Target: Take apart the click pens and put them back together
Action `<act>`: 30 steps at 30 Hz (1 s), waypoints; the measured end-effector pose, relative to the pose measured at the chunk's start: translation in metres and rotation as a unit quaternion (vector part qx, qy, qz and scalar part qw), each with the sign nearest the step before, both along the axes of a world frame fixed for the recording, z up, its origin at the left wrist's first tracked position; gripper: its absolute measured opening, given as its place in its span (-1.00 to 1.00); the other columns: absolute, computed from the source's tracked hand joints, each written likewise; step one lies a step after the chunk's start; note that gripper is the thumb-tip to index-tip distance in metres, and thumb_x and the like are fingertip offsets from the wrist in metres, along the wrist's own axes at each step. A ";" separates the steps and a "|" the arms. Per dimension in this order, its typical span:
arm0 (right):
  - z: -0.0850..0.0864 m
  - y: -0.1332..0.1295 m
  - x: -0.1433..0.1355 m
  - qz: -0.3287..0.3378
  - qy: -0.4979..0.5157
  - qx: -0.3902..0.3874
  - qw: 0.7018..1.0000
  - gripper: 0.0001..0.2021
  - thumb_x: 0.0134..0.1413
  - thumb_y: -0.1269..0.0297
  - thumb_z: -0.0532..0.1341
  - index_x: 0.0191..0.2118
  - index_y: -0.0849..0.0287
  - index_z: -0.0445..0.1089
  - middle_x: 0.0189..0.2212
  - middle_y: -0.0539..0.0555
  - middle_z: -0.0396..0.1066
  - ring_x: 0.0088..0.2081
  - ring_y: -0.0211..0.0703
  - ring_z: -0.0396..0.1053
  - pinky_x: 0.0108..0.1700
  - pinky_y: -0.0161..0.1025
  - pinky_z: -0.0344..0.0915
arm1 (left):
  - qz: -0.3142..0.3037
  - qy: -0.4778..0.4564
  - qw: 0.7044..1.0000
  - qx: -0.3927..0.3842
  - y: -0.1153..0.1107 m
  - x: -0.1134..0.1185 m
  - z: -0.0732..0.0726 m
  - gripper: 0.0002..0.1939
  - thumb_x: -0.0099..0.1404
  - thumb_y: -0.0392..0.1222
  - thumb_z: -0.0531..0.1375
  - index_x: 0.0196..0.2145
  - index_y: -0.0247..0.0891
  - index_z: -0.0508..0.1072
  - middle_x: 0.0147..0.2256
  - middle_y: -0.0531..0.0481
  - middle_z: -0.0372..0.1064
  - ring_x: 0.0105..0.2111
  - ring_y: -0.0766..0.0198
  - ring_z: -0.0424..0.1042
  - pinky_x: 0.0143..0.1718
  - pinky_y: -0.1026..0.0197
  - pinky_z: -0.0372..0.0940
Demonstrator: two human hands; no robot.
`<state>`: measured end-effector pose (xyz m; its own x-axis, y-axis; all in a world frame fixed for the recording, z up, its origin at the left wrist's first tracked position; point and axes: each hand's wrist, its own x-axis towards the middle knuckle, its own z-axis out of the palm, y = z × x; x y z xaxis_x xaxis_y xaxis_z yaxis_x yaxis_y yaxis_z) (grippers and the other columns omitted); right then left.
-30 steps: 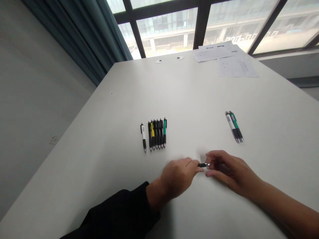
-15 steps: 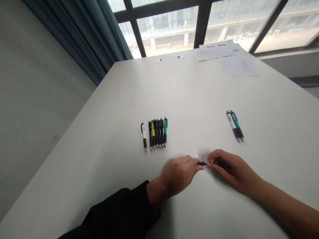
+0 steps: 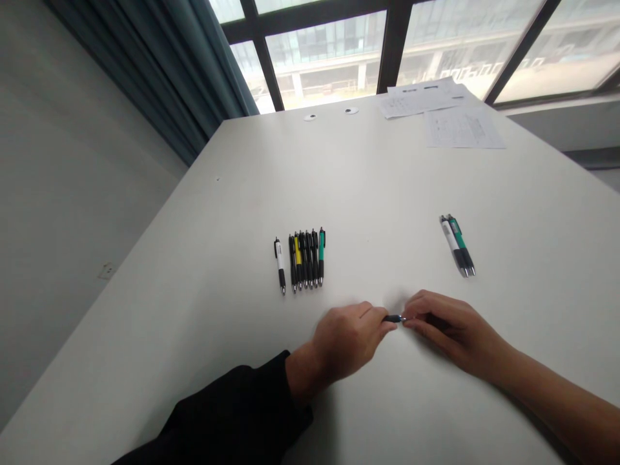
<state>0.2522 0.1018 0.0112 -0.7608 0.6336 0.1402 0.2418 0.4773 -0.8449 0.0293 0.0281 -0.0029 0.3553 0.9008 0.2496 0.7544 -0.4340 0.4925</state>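
Note:
My left hand [image 3: 349, 339] is closed round a pen [image 3: 393, 318], whose dark grip end pokes out to the right between thumb and fingers. At that end my right hand [image 3: 450, 329] pinches the pen's tip with thumb and forefinger. A small silvery bit shows between the two hands; its exact shape is too small to make out. The rest of the pen's barrel is hidden in my left hand. Beyond my left hand lie a white pen [image 3: 279, 265] and a tight row of pens, among them a yellow pen [image 3: 298, 258], several black pens [image 3: 310, 261] and a green pen [image 3: 322, 257].
On the right of the white table [image 3: 203, 258], another white pen [image 3: 451, 240] and green pen [image 3: 462, 245] lie side by side. Paper sheets [image 3: 465, 126] rest at the far edge, near two white oval pieces [image 3: 310, 118]. A curtain [image 3: 159, 71] hangs at left.
My right fingers have shifted very slightly at the pen's tip. Both hands and the pens on the table otherwise stay in place.

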 end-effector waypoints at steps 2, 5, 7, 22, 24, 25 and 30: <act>0.000 0.000 0.000 0.016 0.023 0.001 1.000 -0.88 0.35 0.37 0.14 -0.18 0.13 0.44 -0.29 0.11 0.48 -0.28 -0.17 0.44 -0.24 -0.26 0.35 | -0.001 0.002 1.000 0.004 0.000 0.000 0.001 -0.69 0.52 -0.08 0.04 -0.22 -0.29 0.49 -0.38 -0.06 0.51 -0.42 0.22 0.48 -0.40 0.22 0.31; 0.000 0.000 0.001 0.023 0.029 -0.003 0.999 -0.87 0.36 0.37 0.14 -0.19 0.13 0.44 -0.26 0.12 0.47 -0.27 -0.17 0.43 -0.25 -0.26 0.35 | -0.003 0.001 1.000 0.010 0.000 0.001 0.002 -0.70 0.50 -0.09 0.05 -0.25 -0.29 0.48 -0.39 -0.04 0.49 -0.44 0.23 0.46 -0.42 0.22 0.28; 0.001 -0.001 0.002 0.014 0.016 -0.020 1.000 -0.91 0.33 0.32 0.18 -0.16 0.13 0.44 -0.28 0.12 0.45 -0.34 -0.19 0.41 -0.34 -0.27 0.33 | 0.000 -0.001 1.000 0.015 0.000 0.001 0.002 -0.72 0.49 -0.09 0.06 -0.25 -0.29 0.48 -0.39 -0.04 0.49 -0.45 0.23 0.46 -0.43 0.22 0.27; -0.002 0.000 -0.001 0.047 0.028 0.061 0.997 -0.79 0.31 0.46 0.19 -0.02 0.14 0.50 -0.17 0.14 0.53 -0.18 -0.18 0.51 -0.13 -0.31 0.44 | 0.009 -0.005 0.999 0.035 -0.001 0.000 0.002 -0.66 0.48 0.00 0.10 -0.34 -0.25 0.48 -0.47 0.03 0.43 -0.51 0.30 0.38 -0.48 0.23 0.16; -0.002 -0.001 0.001 0.044 0.031 0.066 0.996 -0.76 0.30 0.48 0.20 0.00 0.13 0.50 -0.16 0.15 0.53 -0.17 -0.17 0.51 -0.12 -0.31 0.45 | 0.011 -0.001 0.999 0.039 -0.001 0.000 0.002 -0.65 0.48 -0.01 0.10 -0.37 -0.25 0.47 -0.48 0.03 0.43 -0.52 0.30 0.37 -0.49 0.22 0.14; -0.002 -0.001 0.001 0.041 0.033 0.068 0.996 -0.75 0.29 0.49 0.20 0.00 0.13 0.51 -0.16 0.15 0.53 -0.17 -0.17 0.52 -0.13 -0.32 0.45 | 0.011 0.001 0.999 0.040 0.000 0.001 0.003 -0.64 0.48 -0.01 0.10 -0.39 -0.26 0.45 -0.49 0.03 0.42 -0.52 0.30 0.37 -0.49 0.22 0.13; 0.000 -0.002 0.002 0.045 0.046 0.089 0.994 -0.69 0.27 0.55 0.19 0.01 0.10 0.52 -0.20 0.12 0.54 -0.23 -0.21 0.52 -0.23 -0.35 0.43 | 0.016 0.007 0.999 0.036 0.000 0.001 0.005 -0.64 0.46 -0.02 0.11 -0.45 -0.25 0.41 -0.51 0.03 0.39 -0.54 0.30 0.34 -0.51 0.20 0.08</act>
